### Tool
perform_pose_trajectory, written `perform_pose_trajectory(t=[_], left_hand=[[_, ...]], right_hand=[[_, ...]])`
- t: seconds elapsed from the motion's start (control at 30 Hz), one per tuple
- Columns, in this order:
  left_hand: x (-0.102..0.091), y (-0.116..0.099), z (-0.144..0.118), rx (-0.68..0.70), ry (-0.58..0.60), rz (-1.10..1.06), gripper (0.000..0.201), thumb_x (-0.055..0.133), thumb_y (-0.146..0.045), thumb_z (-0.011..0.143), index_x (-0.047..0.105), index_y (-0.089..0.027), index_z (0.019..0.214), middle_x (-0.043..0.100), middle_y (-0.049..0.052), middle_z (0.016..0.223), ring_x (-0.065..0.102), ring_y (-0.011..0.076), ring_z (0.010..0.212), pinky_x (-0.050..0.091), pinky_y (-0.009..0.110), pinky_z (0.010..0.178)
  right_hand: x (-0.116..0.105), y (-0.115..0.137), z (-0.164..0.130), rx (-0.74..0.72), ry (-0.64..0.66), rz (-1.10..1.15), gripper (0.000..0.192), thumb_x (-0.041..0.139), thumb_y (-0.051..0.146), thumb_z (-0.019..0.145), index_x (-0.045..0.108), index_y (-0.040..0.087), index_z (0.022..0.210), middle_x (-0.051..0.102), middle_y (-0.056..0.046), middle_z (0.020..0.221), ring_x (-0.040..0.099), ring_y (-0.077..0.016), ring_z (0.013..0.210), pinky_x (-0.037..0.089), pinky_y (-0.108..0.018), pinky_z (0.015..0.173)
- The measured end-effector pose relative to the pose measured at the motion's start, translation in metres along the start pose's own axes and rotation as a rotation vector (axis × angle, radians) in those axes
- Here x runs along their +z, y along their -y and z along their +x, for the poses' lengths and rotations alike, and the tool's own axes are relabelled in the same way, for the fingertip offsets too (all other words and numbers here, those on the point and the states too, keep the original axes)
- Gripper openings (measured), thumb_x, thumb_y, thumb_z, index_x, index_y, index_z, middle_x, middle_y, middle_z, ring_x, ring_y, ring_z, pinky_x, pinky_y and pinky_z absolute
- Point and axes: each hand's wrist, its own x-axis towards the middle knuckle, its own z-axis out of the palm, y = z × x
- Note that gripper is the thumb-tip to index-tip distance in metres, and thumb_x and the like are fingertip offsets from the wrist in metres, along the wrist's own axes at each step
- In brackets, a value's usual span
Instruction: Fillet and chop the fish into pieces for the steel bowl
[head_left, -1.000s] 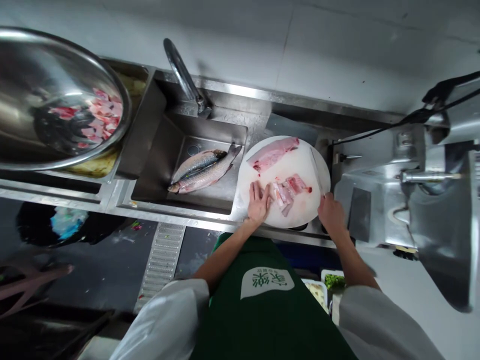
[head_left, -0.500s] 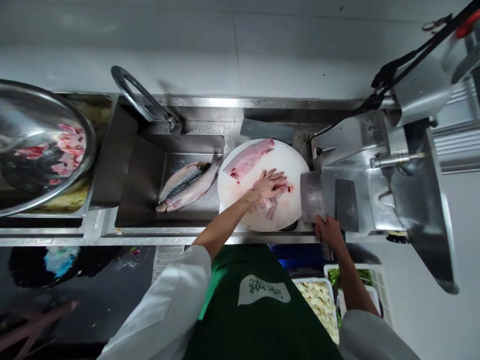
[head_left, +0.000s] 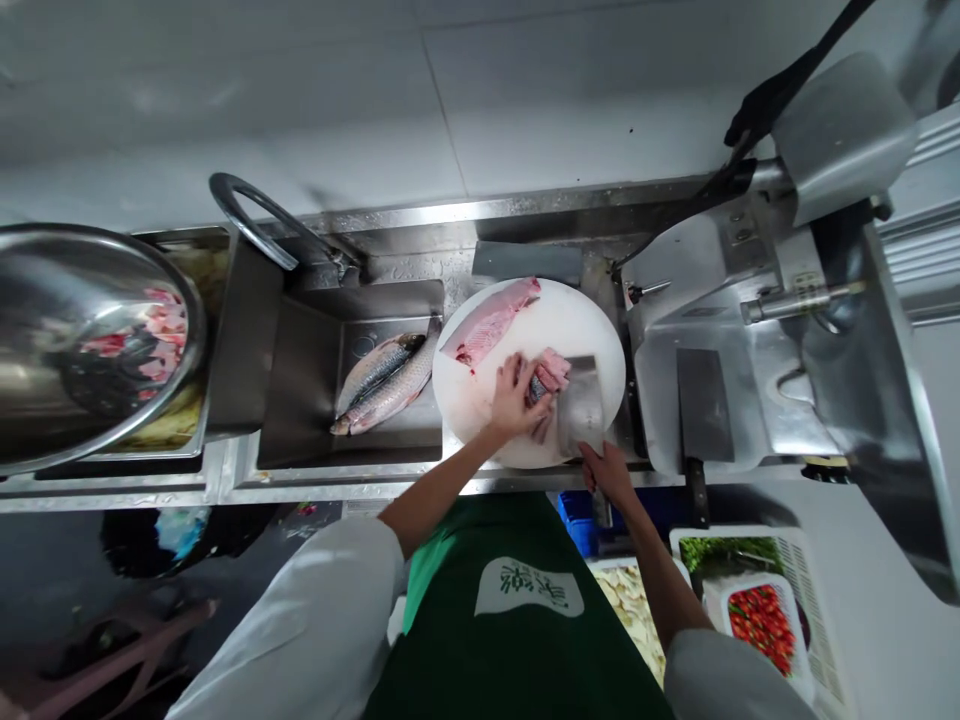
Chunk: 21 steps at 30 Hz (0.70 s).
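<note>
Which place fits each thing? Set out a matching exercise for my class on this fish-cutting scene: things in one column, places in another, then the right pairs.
Things:
1. whole fish
2. long fillet
3. cleaver
4. red chillies

Places:
A. in a white tray
B. in the sink
C. in the right hand
D. at the far side of the cutting board

Pairs: 1-B, 2-D, 3-C, 4-A

I see even overhead light, glare on the steel bowl (head_left: pixel 90 340), strong fisheye bend at edges, floor dim.
</note>
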Motion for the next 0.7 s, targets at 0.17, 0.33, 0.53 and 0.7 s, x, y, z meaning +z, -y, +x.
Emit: perform_pose_trajectory(t=[0.17, 0.33, 0.53, 0.7], left_hand=[[0.022, -0.022, -0.010, -0.024, -0.085, -0.045, 0.076, 0.070, -0.052, 0.091, 0.047, -0.024, 0.157, 0.015, 0.016, 0.175, 0.022, 0.0419, 0.159, 0.028, 0.063, 0.126], [0.027, -0.023, -0.008, -0.019, -0.199, -0.106, 0.067, 0.072, -0.040, 0.091, 0.053, -0.022, 0.152, 0.013, 0.015, 0.174, 0.024, 0.0392, 0.160, 0.032, 0.059, 0.128], [0.014, -0.028, -0.010, 0.043, -0.155, -0.155, 0.063, 0.072, -0.041, 0.091, 0.056, -0.022, 0.149, 0.014, 0.015, 0.174, 0.027, 0.0407, 0.159, 0.035, 0.060, 0.127], [-0.039, -0.029, -0.009, 0.122, -0.167, -0.223, 0.060, 0.071, -0.041, 0.092, 0.057, -0.024, 0.149, 0.015, 0.013, 0.174, 0.024, 0.0424, 0.160, 0.034, 0.060, 0.129]], right_hand=[[0.038, 0.027, 0.013, -0.053, 0.088, -0.013, 0.043, 0.063, 0.065, 0.078, 0.044, 0.027, 0.068, 0.048, 0.007, 0.041, 0.043, -0.0122, 0.031, 0.036, -0.025, 0.032], [0.065, 0.037, 0.009, -0.052, 0.082, 0.040, 0.044, 0.063, 0.067, 0.076, 0.042, 0.028, 0.075, 0.046, 0.010, 0.042, 0.041, -0.0117, 0.032, 0.035, -0.026, 0.032], [0.084, 0.032, -0.004, -0.076, 0.005, 0.122, 0.049, 0.066, 0.070, 0.078, 0.041, 0.028, 0.076, 0.045, 0.010, 0.043, 0.040, -0.0120, 0.032, 0.035, -0.027, 0.031], [0.119, 0.050, -0.021, -0.157, -0.086, 0.121, 0.052, 0.067, 0.073, 0.079, 0.041, 0.028, 0.075, 0.043, 0.010, 0.042, 0.041, -0.0123, 0.031, 0.035, -0.027, 0.032]])
